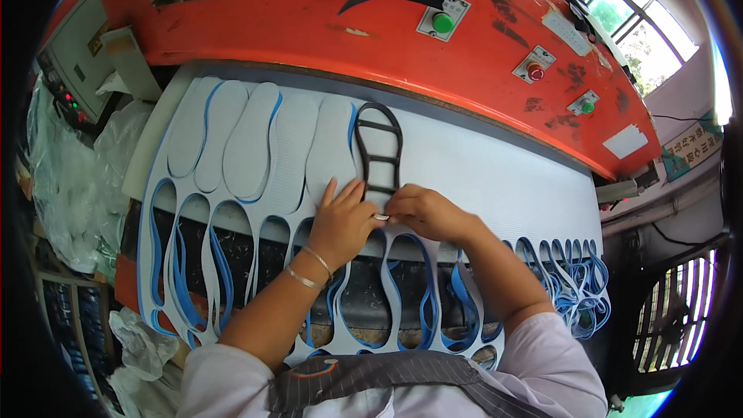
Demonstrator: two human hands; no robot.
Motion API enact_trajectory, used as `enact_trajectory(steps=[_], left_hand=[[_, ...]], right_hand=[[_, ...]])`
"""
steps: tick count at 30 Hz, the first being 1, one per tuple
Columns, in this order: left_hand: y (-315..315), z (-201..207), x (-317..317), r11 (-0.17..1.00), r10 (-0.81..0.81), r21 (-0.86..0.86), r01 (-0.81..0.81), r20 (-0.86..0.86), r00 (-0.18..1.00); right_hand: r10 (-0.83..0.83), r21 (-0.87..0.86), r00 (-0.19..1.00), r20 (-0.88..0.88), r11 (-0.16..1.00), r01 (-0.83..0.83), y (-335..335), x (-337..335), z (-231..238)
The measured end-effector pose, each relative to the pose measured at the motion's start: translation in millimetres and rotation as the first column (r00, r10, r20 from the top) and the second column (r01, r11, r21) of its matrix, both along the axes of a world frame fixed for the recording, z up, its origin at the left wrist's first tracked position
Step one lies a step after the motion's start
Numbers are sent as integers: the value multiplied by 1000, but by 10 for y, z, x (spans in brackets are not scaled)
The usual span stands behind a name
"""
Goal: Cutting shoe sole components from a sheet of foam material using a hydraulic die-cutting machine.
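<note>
A black sole-shaped cutting die (397, 139) with crossbars lies on the white ribbed foam sheet (480, 162), which has a blue underside. My right hand (426, 213) has its fingers closed round the die's near end. Beside that end, my left hand (344, 217) rests with fingers spread, their tips by the die's left edge and the thumb pointing at my right hand. A small shiny spot shows between the hands; I cannot make out what it is. Left of the die, several cut sole pieces (251, 135) lie in the sheet. My hands hide the die's near end.
A red machine beam (309, 31) spans the far side, with a green button (442, 23) and a red knob (535, 71). Cut-out foam webbing (387, 286) hangs over the near edge, bunched at right. Clear plastic bags (70, 178) stand at left, below a control box (77, 54).
</note>
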State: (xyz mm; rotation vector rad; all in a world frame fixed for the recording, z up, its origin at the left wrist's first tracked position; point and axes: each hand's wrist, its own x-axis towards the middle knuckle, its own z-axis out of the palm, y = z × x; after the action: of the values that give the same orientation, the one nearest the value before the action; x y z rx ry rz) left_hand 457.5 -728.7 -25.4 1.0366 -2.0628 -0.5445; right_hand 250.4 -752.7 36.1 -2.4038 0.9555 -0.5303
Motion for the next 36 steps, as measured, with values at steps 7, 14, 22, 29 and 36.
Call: enact_trajectory(steps=[7,14,22,29,36], left_hand=[[5,-211,-11,996,42,-75,-39,36,998],[-40,-67,-56,987,59,-141,-79,-142,988],[26,-98,-191,944,215,-307,-119,302,929],[-607,528,-572,999,-51,46,26,724,688],[-879,-197,-495,979,201,-110,-171,412,889]], right_hand=[[-100,-324,825,-556,940,-104,-800,381,153],[118,-480,865,-487,791,-379,-1000,414,-34],[92,-640,995,37,767,-47,-814,-79,322],[-757,-152,651,-59,651,743,-636,-135,707],[-745,-73,429,-512,535,842,-682,-312,-198]])
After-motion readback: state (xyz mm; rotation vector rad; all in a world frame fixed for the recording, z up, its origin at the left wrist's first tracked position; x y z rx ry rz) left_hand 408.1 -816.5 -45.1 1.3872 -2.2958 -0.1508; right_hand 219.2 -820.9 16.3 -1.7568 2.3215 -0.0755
